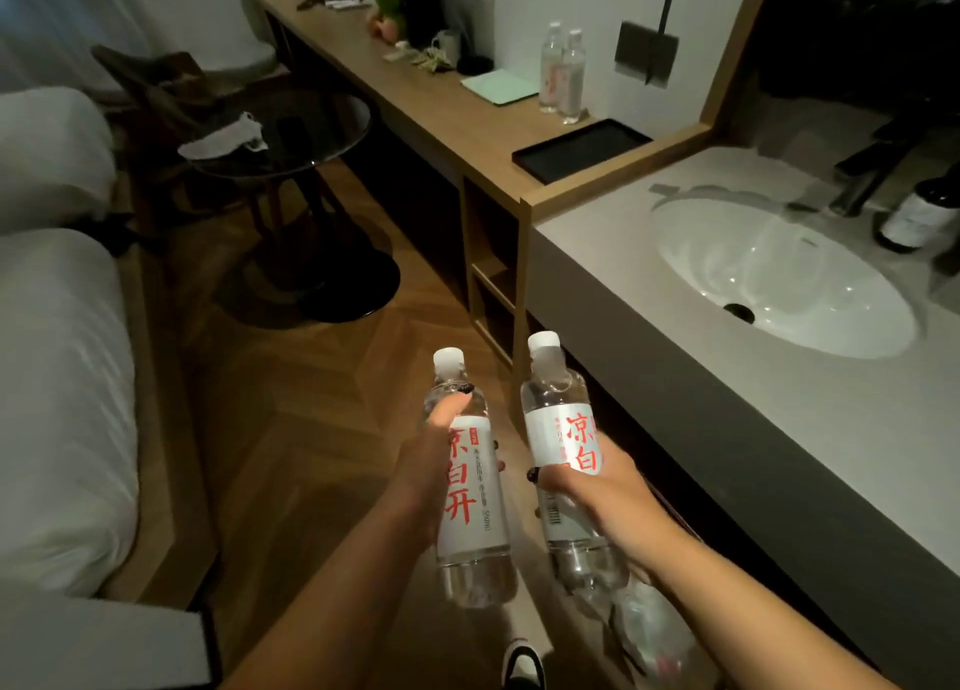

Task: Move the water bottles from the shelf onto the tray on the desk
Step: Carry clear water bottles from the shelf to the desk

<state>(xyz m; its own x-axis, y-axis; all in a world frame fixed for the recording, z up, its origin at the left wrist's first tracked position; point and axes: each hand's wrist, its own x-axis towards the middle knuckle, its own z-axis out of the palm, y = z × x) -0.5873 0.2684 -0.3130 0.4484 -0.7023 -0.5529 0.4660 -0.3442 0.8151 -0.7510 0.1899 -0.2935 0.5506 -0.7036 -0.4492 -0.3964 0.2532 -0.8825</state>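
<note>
Well short of the black tray point(582, 149) and nearer the viewer, the left hand point(436, 460) wraps one water bottle point(470, 486); just right of it, the right hand point(597, 486) grips a second bottle point(563, 460). Both are tilted — setting two down together risks toppling one, or knocking the two standing bottles point(563, 73) just beyond the tray.

White sink point(779, 273) in grey counter; round glass table point(291, 133); white bed point(57, 377) at left

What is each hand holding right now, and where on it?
Left hand grips one water bottle around its label; right hand grips another likewise.
</note>
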